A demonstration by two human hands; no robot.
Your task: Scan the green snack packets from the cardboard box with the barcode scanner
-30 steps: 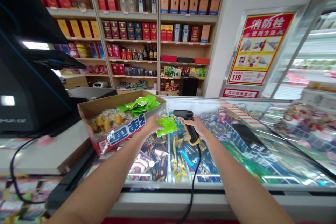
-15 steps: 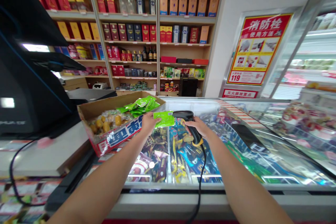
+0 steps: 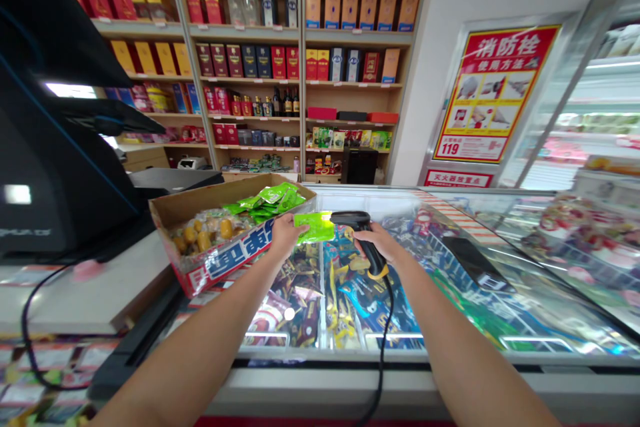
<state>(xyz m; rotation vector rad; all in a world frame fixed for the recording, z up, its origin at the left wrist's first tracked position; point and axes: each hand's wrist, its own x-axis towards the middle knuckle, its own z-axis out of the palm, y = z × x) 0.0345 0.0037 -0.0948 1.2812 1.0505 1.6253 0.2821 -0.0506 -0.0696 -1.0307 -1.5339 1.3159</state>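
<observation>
Grip of left hand [image 3: 285, 232] pinching bright green flat plastic snack packet [image 3: 315, 227] by its left edge, thumb on top, fingers under. Packet held level in the air above glass lid of chest freezer [image 3: 350, 383], just right of open brown cardboard box [image 3: 227, 259]. Right edge of packet touching or all but touching head of black handheld barcode scanner [image 3: 356, 220]; contact not resolvable. Grip of right hand [image 3: 379, 245] wrapped tight round scanner handle, yellow band showing below the fingers. Scanner head pointing left, toward packet. Black cable [image 3: 384, 327] hanging from handle base, down over near freezer edge.

Box: red, white and blue print on near wall; resting partly on pale surface [image 3: 75, 293] at left, partly on freezer lid. Inside: heap of like green packets [image 3: 270, 199] at far right end, clear bags of yellow pieces [image 3: 205, 235] at near left end.

Left of box: black till terminal [image 3: 55, 167] on surface. Under glass: assorted wrapped ice creams [image 3: 345, 293]. Far wall: wooden shelves [image 3: 300, 33] of boxed goods. Right: red and yellow poster [image 3: 493, 93].
</observation>
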